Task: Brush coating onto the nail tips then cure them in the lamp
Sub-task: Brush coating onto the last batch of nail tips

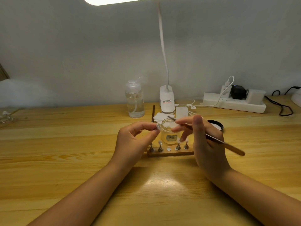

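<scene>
My left hand (138, 137) pinches a small clear nail tip (157, 126) on its holder, raised just left of an open glass jar (168, 131) of pale coating. My right hand (202, 136) grips a thin wooden-handled brush (228, 145); its dark bristle end points up-left over the jar's mouth. In front of the jar lies a wooden stand (171, 153) with several metal nail holders; one magnetic spot in its middle is bare.
The jar's black lid (216, 123) lies at the right. Behind stand a clear pump bottle (134, 100), white pads (161, 116), a white clip lamp (167, 98) and a power strip (234, 101) with cables. A clear rack (6, 116) sits far left.
</scene>
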Demonstrator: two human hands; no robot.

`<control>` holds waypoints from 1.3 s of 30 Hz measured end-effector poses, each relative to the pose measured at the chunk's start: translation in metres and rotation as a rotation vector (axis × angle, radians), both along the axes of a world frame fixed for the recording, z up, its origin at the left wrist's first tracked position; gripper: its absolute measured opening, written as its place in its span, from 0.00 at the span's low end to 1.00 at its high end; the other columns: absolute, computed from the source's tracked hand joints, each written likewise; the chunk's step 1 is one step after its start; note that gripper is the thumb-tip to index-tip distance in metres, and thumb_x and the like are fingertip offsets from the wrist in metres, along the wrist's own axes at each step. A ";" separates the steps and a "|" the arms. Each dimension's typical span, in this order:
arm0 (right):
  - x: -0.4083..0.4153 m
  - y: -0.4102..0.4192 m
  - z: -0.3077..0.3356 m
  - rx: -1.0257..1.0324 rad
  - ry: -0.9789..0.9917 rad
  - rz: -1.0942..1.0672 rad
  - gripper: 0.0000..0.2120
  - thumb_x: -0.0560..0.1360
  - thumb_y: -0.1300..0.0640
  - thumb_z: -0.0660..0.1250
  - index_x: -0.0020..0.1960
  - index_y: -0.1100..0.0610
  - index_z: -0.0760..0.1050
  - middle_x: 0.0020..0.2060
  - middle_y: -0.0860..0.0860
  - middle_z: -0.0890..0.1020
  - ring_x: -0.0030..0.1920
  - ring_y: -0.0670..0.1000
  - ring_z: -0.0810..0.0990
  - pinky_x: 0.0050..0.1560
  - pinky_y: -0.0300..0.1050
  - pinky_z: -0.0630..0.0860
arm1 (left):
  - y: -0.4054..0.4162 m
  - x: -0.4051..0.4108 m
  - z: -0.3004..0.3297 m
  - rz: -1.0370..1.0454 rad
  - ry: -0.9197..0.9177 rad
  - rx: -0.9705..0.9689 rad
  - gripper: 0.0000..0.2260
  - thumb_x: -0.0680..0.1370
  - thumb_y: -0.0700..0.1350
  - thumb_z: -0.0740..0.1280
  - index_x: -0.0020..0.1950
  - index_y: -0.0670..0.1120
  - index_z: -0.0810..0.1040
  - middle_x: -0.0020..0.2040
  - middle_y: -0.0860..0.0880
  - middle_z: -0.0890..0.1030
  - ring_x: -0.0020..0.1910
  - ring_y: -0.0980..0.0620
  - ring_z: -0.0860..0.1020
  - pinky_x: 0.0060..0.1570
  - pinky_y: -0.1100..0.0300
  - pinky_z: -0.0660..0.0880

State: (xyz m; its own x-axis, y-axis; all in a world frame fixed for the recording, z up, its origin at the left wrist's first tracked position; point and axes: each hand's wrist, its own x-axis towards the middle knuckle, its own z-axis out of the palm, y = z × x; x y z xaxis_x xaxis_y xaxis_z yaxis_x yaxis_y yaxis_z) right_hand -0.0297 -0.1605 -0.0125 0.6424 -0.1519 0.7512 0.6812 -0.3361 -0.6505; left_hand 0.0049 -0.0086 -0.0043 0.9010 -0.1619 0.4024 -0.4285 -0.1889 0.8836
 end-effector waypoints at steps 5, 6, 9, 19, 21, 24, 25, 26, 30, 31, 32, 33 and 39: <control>0.002 -0.001 0.002 -0.246 -0.007 -0.050 0.15 0.71 0.49 0.67 0.52 0.58 0.73 0.45 0.48 0.79 0.46 0.42 0.78 0.45 0.37 0.76 | 0.000 0.000 -0.002 -0.086 -0.098 0.027 0.06 0.67 0.45 0.71 0.42 0.52 0.81 0.42 0.60 0.83 0.46 0.63 0.79 0.48 0.71 0.73; 0.002 0.000 0.002 -0.275 -0.001 -0.045 0.16 0.69 0.50 0.69 0.53 0.57 0.73 0.47 0.48 0.79 0.48 0.43 0.78 0.48 0.41 0.76 | 0.000 0.000 -0.002 -0.095 -0.113 0.034 0.06 0.67 0.45 0.71 0.42 0.52 0.81 0.41 0.60 0.83 0.46 0.63 0.79 0.47 0.72 0.72; 0.002 0.002 0.002 -0.295 0.022 -0.004 0.15 0.68 0.55 0.70 0.52 0.54 0.72 0.48 0.49 0.80 0.50 0.48 0.79 0.49 0.52 0.77 | 0.001 0.000 -0.003 -0.125 -0.124 0.060 0.06 0.67 0.45 0.70 0.43 0.52 0.81 0.43 0.57 0.82 0.46 0.62 0.79 0.46 0.73 0.72; 0.006 -0.005 0.002 -0.315 0.017 -0.021 0.10 0.68 0.57 0.69 0.48 0.58 0.75 0.43 0.45 0.79 0.46 0.42 0.78 0.46 0.40 0.76 | 0.002 -0.003 -0.002 -0.190 -0.126 0.165 0.12 0.64 0.51 0.70 0.46 0.55 0.78 0.45 0.60 0.80 0.48 0.64 0.77 0.46 0.74 0.71; 0.008 -0.011 0.004 -0.322 0.049 -0.013 0.10 0.68 0.55 0.69 0.47 0.56 0.75 0.43 0.41 0.78 0.46 0.41 0.77 0.46 0.42 0.76 | 0.002 -0.002 -0.004 -0.201 -0.106 0.248 0.15 0.62 0.53 0.71 0.48 0.58 0.75 0.46 0.61 0.78 0.49 0.66 0.74 0.45 0.76 0.70; 0.012 -0.017 0.003 -0.433 0.058 -0.025 0.10 0.68 0.54 0.70 0.46 0.58 0.77 0.41 0.43 0.79 0.44 0.43 0.78 0.46 0.53 0.76 | 0.001 0.001 -0.008 -0.188 -0.080 0.330 0.19 0.63 0.51 0.75 0.49 0.59 0.72 0.46 0.59 0.77 0.49 0.66 0.74 0.45 0.75 0.70; 0.014 -0.019 0.002 -0.470 0.057 -0.030 0.10 0.67 0.53 0.70 0.46 0.58 0.78 0.41 0.44 0.80 0.44 0.45 0.79 0.46 0.56 0.76 | 0.002 0.002 -0.010 -0.190 -0.076 0.338 0.19 0.63 0.49 0.75 0.49 0.59 0.71 0.45 0.58 0.77 0.48 0.66 0.74 0.45 0.74 0.71; 0.014 -0.021 0.001 -0.499 0.053 -0.031 0.10 0.67 0.53 0.70 0.45 0.57 0.78 0.41 0.46 0.81 0.44 0.47 0.79 0.46 0.57 0.75 | 0.003 0.002 -0.011 -0.195 -0.072 0.341 0.19 0.64 0.47 0.76 0.49 0.58 0.71 0.44 0.58 0.78 0.47 0.65 0.75 0.45 0.74 0.71; 0.013 -0.025 -0.002 -0.576 -0.006 -0.040 0.13 0.67 0.48 0.69 0.44 0.56 0.78 0.40 0.47 0.81 0.44 0.48 0.79 0.45 0.55 0.74 | 0.005 0.003 -0.013 -0.218 -0.047 0.335 0.18 0.64 0.44 0.76 0.48 0.57 0.73 0.39 0.57 0.79 0.42 0.65 0.76 0.43 0.73 0.71; 0.014 -0.024 -0.002 -0.598 -0.019 -0.050 0.13 0.67 0.47 0.68 0.44 0.56 0.78 0.40 0.47 0.81 0.43 0.48 0.78 0.46 0.53 0.73 | 0.005 0.004 -0.013 -0.223 -0.042 0.334 0.18 0.64 0.44 0.76 0.47 0.56 0.73 0.39 0.57 0.78 0.42 0.66 0.76 0.42 0.73 0.71; 0.014 -0.023 -0.003 -0.620 -0.020 -0.059 0.12 0.67 0.48 0.68 0.44 0.55 0.79 0.39 0.47 0.81 0.43 0.48 0.78 0.47 0.52 0.72 | 0.004 0.005 -0.013 -0.226 -0.038 0.331 0.17 0.64 0.44 0.76 0.47 0.56 0.73 0.39 0.57 0.78 0.41 0.66 0.76 0.42 0.73 0.71; 0.015 -0.023 -0.004 -0.643 -0.014 -0.069 0.11 0.67 0.48 0.68 0.44 0.55 0.79 0.39 0.47 0.81 0.43 0.49 0.78 0.48 0.50 0.71 | 0.005 0.005 -0.013 -0.230 -0.036 0.327 0.17 0.64 0.44 0.76 0.47 0.55 0.73 0.39 0.57 0.78 0.41 0.66 0.76 0.41 0.73 0.71; 0.016 -0.023 -0.008 -0.690 0.013 -0.101 0.13 0.68 0.45 0.64 0.44 0.53 0.79 0.39 0.47 0.80 0.44 0.46 0.76 0.51 0.40 0.64 | 0.007 0.005 -0.015 -0.253 -0.033 0.299 0.16 0.64 0.42 0.76 0.45 0.52 0.74 0.38 0.56 0.78 0.38 0.66 0.75 0.39 0.72 0.71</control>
State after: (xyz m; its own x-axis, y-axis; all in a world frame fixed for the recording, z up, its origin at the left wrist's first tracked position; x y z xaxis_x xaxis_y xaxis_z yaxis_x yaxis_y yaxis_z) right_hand -0.0139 -0.1836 -0.0204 0.6598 0.2977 0.6900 0.6182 -0.7370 -0.2731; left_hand 0.0103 -0.0020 -0.0196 0.8050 -0.4916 0.3321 -0.5220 -0.3207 0.7904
